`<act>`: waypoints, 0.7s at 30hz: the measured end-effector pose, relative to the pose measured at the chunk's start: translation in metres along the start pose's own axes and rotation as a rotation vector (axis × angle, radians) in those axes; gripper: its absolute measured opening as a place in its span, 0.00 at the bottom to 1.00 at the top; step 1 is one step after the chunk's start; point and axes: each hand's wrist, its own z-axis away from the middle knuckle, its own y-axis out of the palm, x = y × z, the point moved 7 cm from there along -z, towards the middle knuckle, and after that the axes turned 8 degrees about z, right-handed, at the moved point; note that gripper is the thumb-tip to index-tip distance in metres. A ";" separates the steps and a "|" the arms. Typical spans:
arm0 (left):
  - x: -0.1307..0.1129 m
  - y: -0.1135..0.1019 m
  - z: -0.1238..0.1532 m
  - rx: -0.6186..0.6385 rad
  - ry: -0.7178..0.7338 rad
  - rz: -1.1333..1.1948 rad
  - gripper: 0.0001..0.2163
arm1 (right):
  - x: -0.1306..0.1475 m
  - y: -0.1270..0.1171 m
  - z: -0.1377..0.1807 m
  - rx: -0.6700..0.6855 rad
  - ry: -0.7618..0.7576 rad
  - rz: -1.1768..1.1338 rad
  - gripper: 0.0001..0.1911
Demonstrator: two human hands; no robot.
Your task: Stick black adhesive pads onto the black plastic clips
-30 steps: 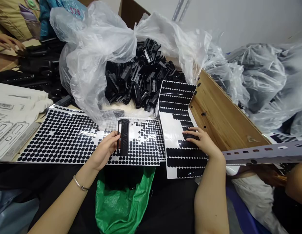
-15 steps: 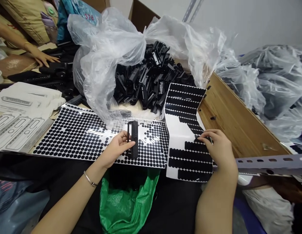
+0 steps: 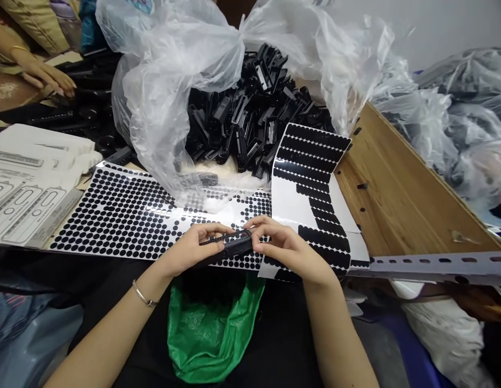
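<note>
My left hand (image 3: 187, 252) is closed round one end of a narrow black plastic part (image 3: 238, 245) with a long slot in it. The thumb and fingers of my right hand (image 3: 293, 249) close on the part's other end; whether a sticker is between those fingers is hidden. Under both hands lies a white sheet of round black stickers (image 3: 112, 215). To the right, a folded sheet of black sticker strips (image 3: 293, 209) rests partly beneath my right hand, with a bare white patch where pieces are gone. Behind, many similar black parts (image 3: 238, 121) are heaped.
Clear plastic wrap (image 3: 165, 81) surrounds the heap. A wooden panel (image 3: 407, 188) with a perforated metal edge (image 3: 436, 262) stands right. Printed boxes (image 3: 40, 207) lie left, and a green bag (image 3: 210, 345) hangs below the table edge. Another person's hand (image 3: 46, 73) is far left.
My right hand has left the sticker-strip sheet and come left to the black part. The part has turned from upright to nearly level. The view has shifted slightly.
</note>
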 end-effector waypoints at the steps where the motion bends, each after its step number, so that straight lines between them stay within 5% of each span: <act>1: -0.001 -0.001 0.001 -0.010 -0.003 -0.015 0.14 | -0.004 0.004 -0.002 0.015 0.026 -0.048 0.09; 8: -0.006 -0.006 0.002 -0.077 0.011 -0.052 0.13 | -0.013 0.012 -0.004 -0.069 0.125 -0.198 0.10; 21: -0.009 -0.007 0.001 -0.093 0.031 -0.061 0.12 | -0.012 0.011 -0.003 -0.141 0.092 -0.092 0.09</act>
